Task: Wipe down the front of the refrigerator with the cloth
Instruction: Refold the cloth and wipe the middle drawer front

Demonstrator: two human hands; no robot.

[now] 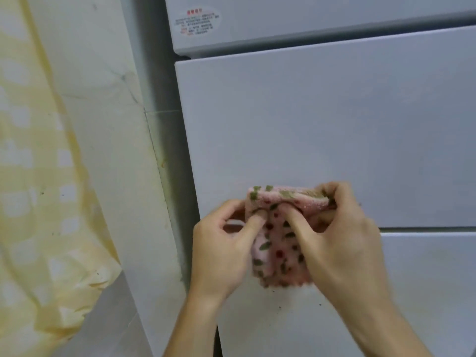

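Note:
A pale grey refrigerator (322,130) fills the right of the view, with three door panels split by dark horizontal gaps. In front of its middle door I hold a pink cloth (279,243) printed with green leaves and red dots, folded into a small pad. My left hand (221,251) pinches the cloth's left edge with thumb and fingers. My right hand (342,238) grips its top right corner and right side. The cloth hangs just off the door face, near the gap between the middle and lower doors.
A sticker (198,21) with red and grey print sits on the upper door. Left of the refrigerator is a stained white wall (108,124). A yellow and white checked curtain (33,189) hangs at the far left. Small dark specks dot the lower door (296,305).

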